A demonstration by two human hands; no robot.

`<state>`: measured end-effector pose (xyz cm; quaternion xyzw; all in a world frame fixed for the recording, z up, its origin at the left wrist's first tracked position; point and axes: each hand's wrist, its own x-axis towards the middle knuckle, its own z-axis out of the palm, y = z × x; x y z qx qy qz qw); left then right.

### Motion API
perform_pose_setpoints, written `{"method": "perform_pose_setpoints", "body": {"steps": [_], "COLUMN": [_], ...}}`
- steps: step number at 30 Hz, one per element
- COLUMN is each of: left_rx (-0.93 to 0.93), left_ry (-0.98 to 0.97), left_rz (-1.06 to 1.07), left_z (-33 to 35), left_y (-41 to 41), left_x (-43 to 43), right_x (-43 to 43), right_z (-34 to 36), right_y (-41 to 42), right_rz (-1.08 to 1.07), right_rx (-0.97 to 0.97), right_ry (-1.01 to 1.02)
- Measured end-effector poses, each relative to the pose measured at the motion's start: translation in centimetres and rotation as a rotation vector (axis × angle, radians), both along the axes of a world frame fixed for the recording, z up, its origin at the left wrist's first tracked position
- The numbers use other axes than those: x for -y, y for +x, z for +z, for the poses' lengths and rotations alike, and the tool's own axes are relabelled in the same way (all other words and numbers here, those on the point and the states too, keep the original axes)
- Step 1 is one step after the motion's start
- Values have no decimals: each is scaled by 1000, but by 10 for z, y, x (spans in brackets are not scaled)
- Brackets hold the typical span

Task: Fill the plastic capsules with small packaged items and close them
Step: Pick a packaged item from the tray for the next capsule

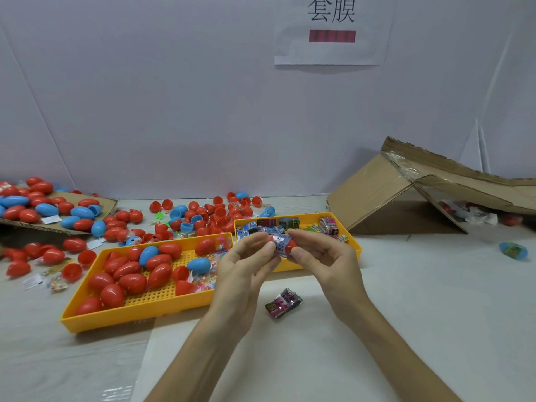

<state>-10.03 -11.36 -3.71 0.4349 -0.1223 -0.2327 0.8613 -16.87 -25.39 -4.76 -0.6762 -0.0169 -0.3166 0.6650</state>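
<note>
Both hands meet above the table's middle around a red capsule [285, 245] with a small blue-and-white packet showing between its two halves. My left hand [246, 265] pinches the capsule's left end and my right hand [322, 253] pinches its right end. Behind the hands, a yellow tray [355, 245] holds several small packets in blue, green and pink. A larger yellow tray [139, 309] at left holds several red and blue capsules and some half shells. One purple packet [284, 303] lies loose on the table below the hands.
Several red and blue capsules and halves are scattered at the back [203, 216] and piled on a cardboard sheet [107, 203] at far left. A torn cardboard box [406, 192] lies at right. A wrapped blue capsule [513, 250] rests at the far right.
</note>
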Motion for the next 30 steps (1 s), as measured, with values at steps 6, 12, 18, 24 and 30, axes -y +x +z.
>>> {"method": "perform_pose_setpoints", "body": {"steps": [6, 12, 18, 24, 30], "left_rx": [114, 143, 191, 205, 235], "left_ry": [104, 119, 139, 188, 227], "left_rz": [-55, -108, -81, -28, 2], "left_z": [4, 7, 9, 8, 8], "left_y": [-1, -1, 1, 2, 2], "left_x": [-1, -4, -5, -4, -3], "right_x": [0, 2, 4, 2, 1], "right_z": [3, 4, 4, 4, 5], "right_y": [-3, -1, -2, -2, -2], "right_rz": [-8, 3, 23, -4, -34], "right_rx": [-8, -48, -27, -5, -9], "right_ry": [-47, 59, 70, 76, 64]}}
